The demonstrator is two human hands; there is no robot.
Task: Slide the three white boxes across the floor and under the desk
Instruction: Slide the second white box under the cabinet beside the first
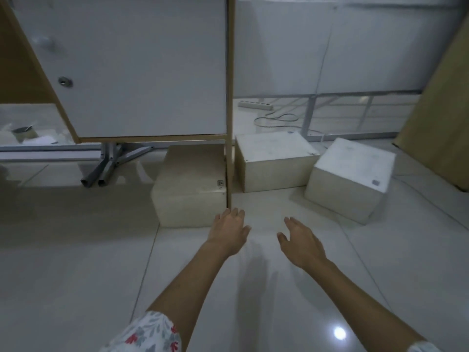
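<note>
Three white boxes stand on the tiled floor. The left box (pixel 190 189) sits partly beneath the white cabinet panel of the desk (pixel 142 67), against its wooden side edge. The middle box (pixel 274 161) lies further back, right of that edge. The right box (pixel 352 179) is turned at an angle beside it. My left hand (pixel 229 228) hovers open near the left box's front right corner, not gripping it. My right hand (pixel 299 241) is open above the bare floor, apart from every box.
A power strip (pixel 255 104) and a looped cable (pixel 276 120) lie on the floor behind the middle box. Metal legs (pixel 106 168) stick out at the left. A brown panel (pixel 441 110) leans at the right. Glossy floor tiles (pixel 76 250) spread in front.
</note>
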